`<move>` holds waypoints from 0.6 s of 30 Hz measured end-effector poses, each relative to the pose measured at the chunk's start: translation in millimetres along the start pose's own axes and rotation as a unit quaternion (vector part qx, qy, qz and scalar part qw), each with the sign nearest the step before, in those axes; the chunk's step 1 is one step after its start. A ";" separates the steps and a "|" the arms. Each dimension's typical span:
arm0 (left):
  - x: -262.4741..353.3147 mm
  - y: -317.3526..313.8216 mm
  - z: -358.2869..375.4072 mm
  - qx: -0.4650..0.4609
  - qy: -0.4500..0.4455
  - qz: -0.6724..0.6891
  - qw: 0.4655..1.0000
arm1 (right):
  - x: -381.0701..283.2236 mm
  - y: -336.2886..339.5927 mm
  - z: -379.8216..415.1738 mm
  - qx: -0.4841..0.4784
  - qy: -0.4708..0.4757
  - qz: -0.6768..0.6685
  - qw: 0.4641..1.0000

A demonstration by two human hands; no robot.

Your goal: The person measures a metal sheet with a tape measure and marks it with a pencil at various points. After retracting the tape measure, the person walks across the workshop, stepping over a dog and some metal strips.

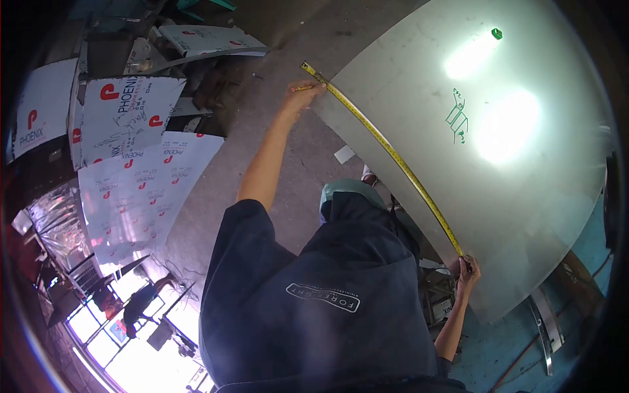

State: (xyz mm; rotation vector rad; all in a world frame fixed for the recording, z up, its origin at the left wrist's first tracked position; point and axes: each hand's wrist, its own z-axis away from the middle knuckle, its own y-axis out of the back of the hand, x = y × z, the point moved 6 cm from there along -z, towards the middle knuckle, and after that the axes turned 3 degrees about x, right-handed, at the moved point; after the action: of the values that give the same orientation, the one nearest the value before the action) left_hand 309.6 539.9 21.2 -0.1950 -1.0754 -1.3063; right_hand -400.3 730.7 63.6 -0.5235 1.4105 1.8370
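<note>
A yellow tape measure lies stretched along the near left edge of a large shiny metal sheet. My left hand is closed on the tape near its far end, at the sheet's upper left corner. The tape's tip sticks out past that hand. A thin orange-yellow stick, perhaps a pencil, shows at its fingers. Down the same edge, my right hand grips the tape's other end, fingers pinched. Something small and dark is at those fingertips, too small to make out. Green marker drawings mark the sheet.
Sheets with red-printed white film stand at the left. A small green object rests on the metal sheet. Metal strips lie at the lower right on a blue surface. A dark-clothed torso fills the lower middle.
</note>
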 end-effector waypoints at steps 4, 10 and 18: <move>-1.3 -0.9 -1.2 -0.014 -0.010 0.007 1.000 | 3.0 0.1 0.8 0.010 -0.014 0.011 1.000; -1.4 -2.1 -1.9 -0.004 -0.022 0.005 1.000 | -2.5 0.2 -0.1 0.009 0.016 0.018 1.000; 3.2 -1.7 -0.5 -0.022 -0.045 0.020 0.999 | -4.4 1.2 0.0 0.014 0.016 0.006 1.000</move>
State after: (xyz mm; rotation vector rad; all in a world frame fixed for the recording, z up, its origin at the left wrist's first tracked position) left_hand 308.1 536.8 22.5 -0.3093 -1.1133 -1.2972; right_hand -398.4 729.2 67.5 -0.5333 1.4599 1.8235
